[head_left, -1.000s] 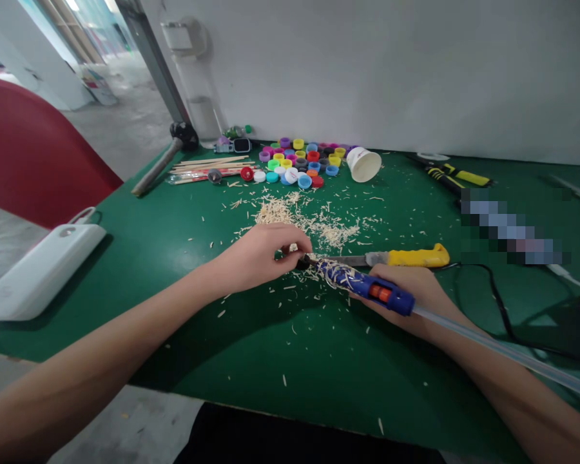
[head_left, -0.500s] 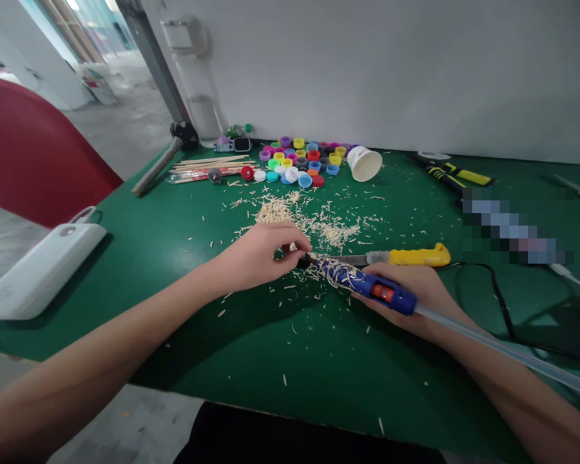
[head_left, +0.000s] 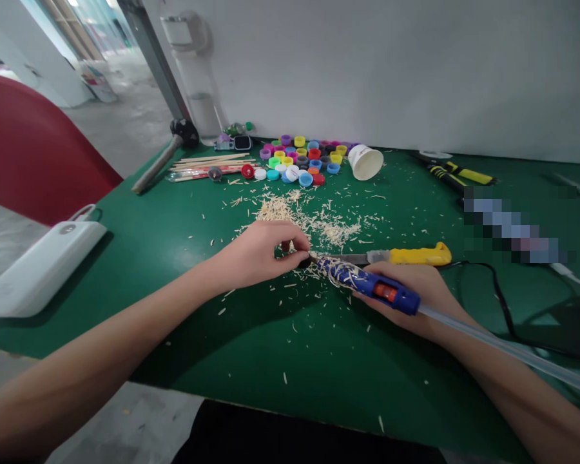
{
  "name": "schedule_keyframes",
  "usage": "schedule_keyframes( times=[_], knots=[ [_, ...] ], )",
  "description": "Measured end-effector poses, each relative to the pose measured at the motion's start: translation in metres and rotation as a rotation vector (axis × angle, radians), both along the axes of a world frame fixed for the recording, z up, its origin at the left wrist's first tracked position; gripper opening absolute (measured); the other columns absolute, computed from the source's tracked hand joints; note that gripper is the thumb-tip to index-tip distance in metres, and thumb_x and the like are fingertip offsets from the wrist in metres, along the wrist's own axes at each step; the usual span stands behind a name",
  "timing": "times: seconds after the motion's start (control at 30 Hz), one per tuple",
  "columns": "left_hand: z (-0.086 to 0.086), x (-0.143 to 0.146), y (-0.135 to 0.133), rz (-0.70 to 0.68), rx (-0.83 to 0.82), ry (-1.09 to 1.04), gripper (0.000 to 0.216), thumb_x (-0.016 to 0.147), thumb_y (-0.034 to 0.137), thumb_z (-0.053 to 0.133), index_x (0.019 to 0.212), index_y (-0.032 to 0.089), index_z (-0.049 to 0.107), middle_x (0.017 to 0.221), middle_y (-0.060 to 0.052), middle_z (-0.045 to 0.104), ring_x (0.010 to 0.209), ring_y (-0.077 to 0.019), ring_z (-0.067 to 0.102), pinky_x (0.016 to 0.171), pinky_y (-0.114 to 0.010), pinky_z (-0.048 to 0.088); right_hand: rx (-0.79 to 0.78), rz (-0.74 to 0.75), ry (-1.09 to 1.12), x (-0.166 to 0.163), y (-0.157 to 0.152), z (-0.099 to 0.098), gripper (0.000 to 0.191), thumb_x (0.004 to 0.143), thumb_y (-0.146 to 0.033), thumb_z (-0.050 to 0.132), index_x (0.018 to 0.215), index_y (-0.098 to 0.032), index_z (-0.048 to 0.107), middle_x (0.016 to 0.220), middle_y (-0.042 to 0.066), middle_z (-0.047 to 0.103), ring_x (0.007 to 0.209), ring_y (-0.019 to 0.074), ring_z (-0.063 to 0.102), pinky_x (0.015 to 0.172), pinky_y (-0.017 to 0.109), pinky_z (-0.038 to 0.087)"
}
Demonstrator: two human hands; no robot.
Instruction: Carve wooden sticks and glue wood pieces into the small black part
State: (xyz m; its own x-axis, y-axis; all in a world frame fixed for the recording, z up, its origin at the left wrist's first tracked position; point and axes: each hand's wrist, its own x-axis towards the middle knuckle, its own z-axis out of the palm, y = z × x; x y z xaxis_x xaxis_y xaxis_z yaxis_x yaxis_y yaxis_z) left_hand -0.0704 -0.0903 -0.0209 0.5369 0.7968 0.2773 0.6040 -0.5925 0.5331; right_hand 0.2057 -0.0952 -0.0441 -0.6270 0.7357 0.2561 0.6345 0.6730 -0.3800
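1. A white box (head_left: 38, 265) with a loop handle lay at the table's (head_left: 174, 258) left edge; no writing on it could be read.
2. A hammer (head_left: 167, 154) and sticks (head_left: 207, 164) lay at the far left, with bright caps (head_left: 302, 158) and a tipped paper cup (head_left: 366, 162) just right of them; any cap lettering was too small to read.
3. The left hand (head_left: 258, 251) rested on the green table amid wood shavings (head_left: 314, 222), fingers pinched on a small dark piece (head_left: 303, 261) at the glue gun's tip.
4. The right hand (head_left: 418, 296) was clenched around the blue glue gun (head_left: 367, 285), which lay low over the table at centre, nozzle pointing left, a clear glue stick (head_left: 502, 351) trailing from its back.
5. A yellow-handled knife (head_left: 401, 256) lay just behind the gun.
6. Yellow-and-black tools (head_left: 457, 174) lay far right, near a blurred patch.
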Motion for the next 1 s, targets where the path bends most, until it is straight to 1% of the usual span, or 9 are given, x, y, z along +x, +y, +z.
schedule_keyframes(
  times=[0.07,0.17,0.37,0.47,0.6,0.83,1.0],
  knots=[
    [-0.0001,-0.0004,0.0008,-0.002,-0.012,0.008,0.013,0.087,0.027,0.055,0.089,0.020,0.066,0.084,0.000,0.067,0.071,-0.0082,0.057,0.060,-0.021,0.045,0.003,-0.001,-0.005,0.0000,0.0000,0.0007,0.017,0.075,-0.034,0.064,0.087,-0.022,0.063,0.076,0.001,0.070,0.062,0.0140,0.064,0.056,0.025,0.048],
    [-0.0006,-0.0008,0.0014,0.014,-0.017,-0.001,0.012,0.087,0.025,0.054,0.090,0.020,0.065,0.083,0.000,0.067,0.069,-0.0079,0.057,0.059,-0.020,0.044,0.006,0.004,0.004,0.0001,-0.0001,0.0013,0.016,0.076,-0.034,0.063,0.087,-0.022,0.063,0.076,0.000,0.070,0.062,0.0136,0.064,0.056,0.025,0.048],
    [0.0002,-0.0008,-0.0001,0.005,-0.030,-0.040,0.013,0.086,0.020,0.053,0.094,0.019,0.063,0.086,0.000,0.068,0.073,-0.0079,0.059,0.062,-0.019,0.046,0.006,0.005,0.006,-0.0002,0.0003,0.0002,0.017,0.075,-0.033,0.063,0.087,-0.022,0.063,0.074,0.000,0.069,0.060,0.0132,0.063,0.055,0.025,0.047],
    [0.0008,-0.0009,-0.0001,0.006,-0.018,-0.033,0.013,0.086,0.021,0.053,0.091,0.020,0.065,0.085,0.000,0.068,0.072,-0.0085,0.058,0.063,-0.021,0.046,-0.006,0.007,0.002,0.0006,0.0005,-0.0007,0.017,0.075,-0.033,0.064,0.087,-0.023,0.063,0.074,-0.001,0.069,0.061,0.0130,0.063,0.055,0.025,0.047],
    [0.0013,-0.0007,0.0007,-0.002,0.002,-0.025,0.014,0.086,0.022,0.053,0.087,0.019,0.067,0.088,-0.002,0.067,0.079,-0.0108,0.058,0.067,-0.023,0.047,-0.014,0.006,-0.009,0.0017,0.0003,-0.0012,0.017,0.075,-0.034,0.064,0.088,-0.023,0.063,0.075,-0.001,0.069,0.062,0.0127,0.063,0.056,0.024,0.047],
    [0.0034,-0.0003,0.0013,-0.013,-0.008,-0.008,0.016,0.087,0.023,0.052,0.088,0.020,0.067,0.088,-0.003,0.067,0.080,-0.0118,0.058,0.073,-0.026,0.047,-0.016,-0.001,-0.024,-0.0011,0.0014,0.0001,0.017,0.074,-0.035,0.063,0.085,-0.022,0.064,0.072,0.000,0.069,0.061,0.0141,0.063,0.054,0.025,0.046],
    [0.0037,-0.0007,0.0015,-0.016,-0.016,-0.007,0.015,0.087,0.022,0.052,0.089,0.020,0.067,0.089,-0.002,0.066,0.081,-0.0112,0.058,0.074,-0.025,0.047,-0.010,-0.006,-0.023,-0.0007,0.0015,-0.0014,0.015,0.074,-0.036,0.063,0.080,-0.022,0.063,0.069,0.001,0.068,0.058,0.0143,0.062,0.052,0.026,0.045]
  ],
)
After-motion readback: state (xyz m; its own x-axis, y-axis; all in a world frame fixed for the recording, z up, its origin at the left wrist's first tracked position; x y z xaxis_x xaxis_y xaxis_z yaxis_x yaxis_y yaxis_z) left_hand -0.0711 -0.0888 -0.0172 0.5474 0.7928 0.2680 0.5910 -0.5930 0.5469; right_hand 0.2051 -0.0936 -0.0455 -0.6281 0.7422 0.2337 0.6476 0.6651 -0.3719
